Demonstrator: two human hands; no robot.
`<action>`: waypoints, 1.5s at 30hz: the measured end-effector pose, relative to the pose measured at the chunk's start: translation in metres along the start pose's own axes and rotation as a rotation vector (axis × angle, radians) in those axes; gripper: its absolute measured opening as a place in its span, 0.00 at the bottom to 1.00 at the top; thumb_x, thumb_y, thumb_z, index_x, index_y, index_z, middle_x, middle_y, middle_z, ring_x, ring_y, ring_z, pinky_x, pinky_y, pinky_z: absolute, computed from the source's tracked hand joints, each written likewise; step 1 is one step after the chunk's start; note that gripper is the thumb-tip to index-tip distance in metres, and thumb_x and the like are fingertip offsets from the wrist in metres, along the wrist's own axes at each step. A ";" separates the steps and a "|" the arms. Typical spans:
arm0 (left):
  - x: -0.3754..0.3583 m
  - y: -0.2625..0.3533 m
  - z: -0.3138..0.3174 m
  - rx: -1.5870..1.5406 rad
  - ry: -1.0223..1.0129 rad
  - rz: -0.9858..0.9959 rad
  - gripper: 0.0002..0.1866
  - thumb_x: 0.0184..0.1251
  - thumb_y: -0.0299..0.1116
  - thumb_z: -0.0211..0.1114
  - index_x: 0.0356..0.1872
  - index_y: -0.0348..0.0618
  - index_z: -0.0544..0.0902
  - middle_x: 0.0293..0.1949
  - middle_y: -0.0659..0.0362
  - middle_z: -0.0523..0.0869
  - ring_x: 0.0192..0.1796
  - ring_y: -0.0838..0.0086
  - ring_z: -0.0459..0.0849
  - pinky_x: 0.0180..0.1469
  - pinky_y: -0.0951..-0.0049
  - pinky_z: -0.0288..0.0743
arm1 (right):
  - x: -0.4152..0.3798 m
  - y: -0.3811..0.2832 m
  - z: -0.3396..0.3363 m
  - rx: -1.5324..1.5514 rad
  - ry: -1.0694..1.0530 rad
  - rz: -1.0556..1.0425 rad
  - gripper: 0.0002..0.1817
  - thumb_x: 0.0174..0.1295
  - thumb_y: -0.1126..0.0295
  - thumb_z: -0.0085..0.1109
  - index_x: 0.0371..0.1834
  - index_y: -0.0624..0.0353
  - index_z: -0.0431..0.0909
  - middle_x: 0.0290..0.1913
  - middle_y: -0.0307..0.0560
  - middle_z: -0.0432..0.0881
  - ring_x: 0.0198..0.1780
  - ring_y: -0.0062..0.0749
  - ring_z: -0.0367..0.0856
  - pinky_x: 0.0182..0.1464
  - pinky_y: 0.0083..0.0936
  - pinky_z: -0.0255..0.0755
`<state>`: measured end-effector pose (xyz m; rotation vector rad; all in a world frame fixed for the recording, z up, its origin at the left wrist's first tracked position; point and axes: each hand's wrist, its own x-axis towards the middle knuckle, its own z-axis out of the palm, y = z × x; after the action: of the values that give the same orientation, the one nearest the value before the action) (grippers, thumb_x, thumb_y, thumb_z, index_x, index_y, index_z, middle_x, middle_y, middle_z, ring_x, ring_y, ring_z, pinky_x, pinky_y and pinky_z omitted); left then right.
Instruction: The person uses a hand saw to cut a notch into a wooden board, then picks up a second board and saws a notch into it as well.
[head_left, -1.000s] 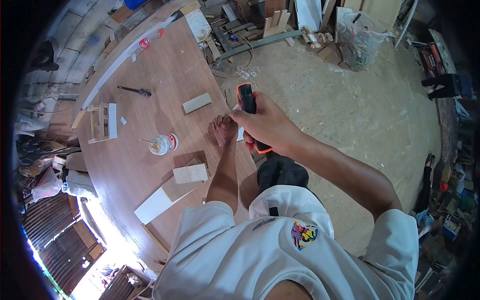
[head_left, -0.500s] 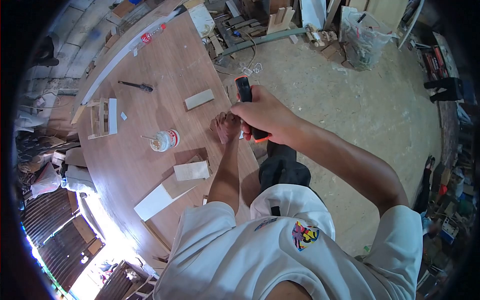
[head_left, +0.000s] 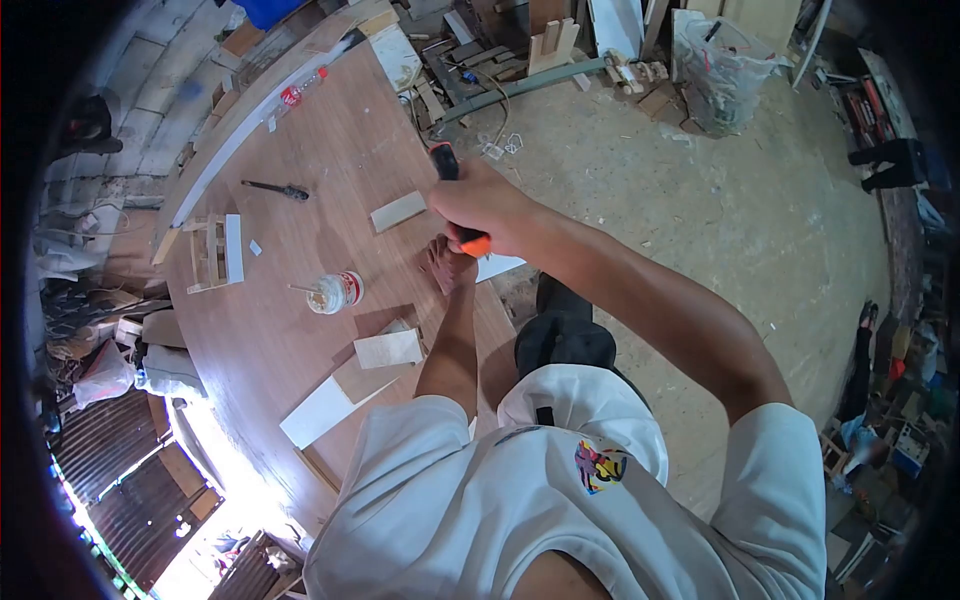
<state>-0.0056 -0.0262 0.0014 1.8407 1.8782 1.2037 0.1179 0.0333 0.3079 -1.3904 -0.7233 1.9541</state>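
A: What is the person holding?

B: A tool with a black and orange handle (head_left: 455,200). The right hand (head_left: 480,208) is wrapped tightly around it, raised over the near edge of the brown table (head_left: 300,150). The black end sticks out above the fist, the orange end below it. What kind of tool it is I cannot tell, since the fist covers most of it.

A: And the other hand?

B: The left hand (head_left: 447,266) sits just under the right one, down at the table's edge, with its fingers curled in. Whether it pinches something I cannot tell. A white sheet (head_left: 500,266) lies just beside it, partly under the right forearm.

A: What lies around them on the table?

B: A small wooden block (head_left: 398,211) is just left of the right hand. Nearer the person lie a pale square board (head_left: 389,349) and a long white panel (head_left: 318,410). A glue jar (head_left: 336,292) with a stick in it stands left of the left hand. Farther off are a small wooden frame (head_left: 212,254), a dark hand tool (head_left: 274,188) and a plastic bottle (head_left: 298,92) by the far edge.

A: And beyond the table?

B: A dusty floor, with a clear plastic bag (head_left: 718,72) and wood offcuts by the wall.
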 end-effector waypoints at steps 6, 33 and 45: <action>-0.013 -0.051 0.035 -0.570 0.012 -0.158 0.10 0.54 0.38 0.64 0.34 0.47 0.78 0.34 0.55 0.78 0.47 0.58 0.77 0.54 0.58 0.68 | -0.039 -0.008 -0.016 -0.013 -0.052 0.022 0.06 0.54 0.78 0.53 0.28 0.60 0.65 0.20 0.41 0.66 0.16 0.25 0.69 0.17 0.29 0.64; 0.004 0.010 -0.012 0.232 -0.086 0.079 0.09 0.54 0.37 0.65 0.35 0.49 0.81 0.33 0.56 0.79 0.42 0.59 0.78 0.45 0.59 0.71 | 0.063 0.104 -0.029 -0.206 0.077 0.002 0.06 0.55 0.79 0.49 0.31 0.60 0.63 0.16 0.45 0.68 0.12 0.30 0.69 0.13 0.31 0.62; 0.000 0.004 -0.005 0.377 -0.187 -0.021 0.07 0.57 0.38 0.63 0.33 0.48 0.80 0.36 0.55 0.80 0.43 0.56 0.77 0.49 0.57 0.71 | 0.041 0.081 -0.040 -0.042 0.038 0.050 0.04 0.54 0.79 0.50 0.28 0.61 0.64 0.16 0.43 0.68 0.13 0.28 0.69 0.14 0.30 0.62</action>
<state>-0.0063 -0.0285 0.0073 2.0257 2.1171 0.6729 0.1313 0.0137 0.2115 -1.4801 -0.7223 1.9551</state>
